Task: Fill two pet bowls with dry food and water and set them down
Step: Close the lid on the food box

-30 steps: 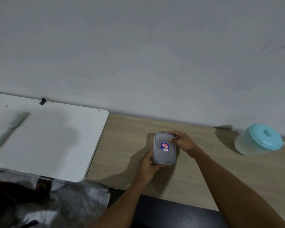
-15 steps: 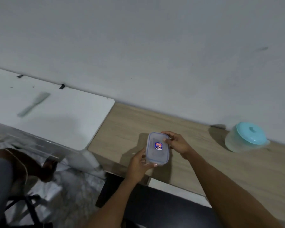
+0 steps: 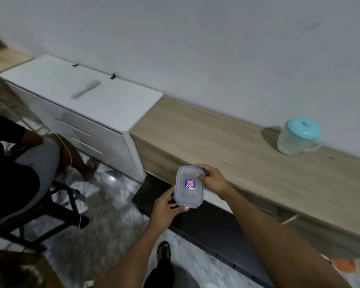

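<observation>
A small rectangular clear plastic container (image 3: 189, 191) with a bluish lid and a red-and-blue sticker is held in the air, off the front edge of the wooden counter (image 3: 227, 142). My left hand (image 3: 166, 206) grips its near end from below. My right hand (image 3: 213, 179) pinches its far right corner, thumb on the lid. A clear pitcher with a turquoise lid (image 3: 298, 136) stands at the back right of the counter against the wall. No pet bowl is in view.
A white cabinet (image 3: 104, 100) adjoins the counter on the left, with a pale green comb-like tool (image 3: 85, 89) on top. A seated person (image 3: 23, 163) on a black chair is at the left. Marble floor lies below; my foot (image 3: 163, 252) shows.
The container has been lifted off the counter and drawn back past its front edge, still in both hands. The view has pulled back and swung left, revealing the floor and the seated person.
</observation>
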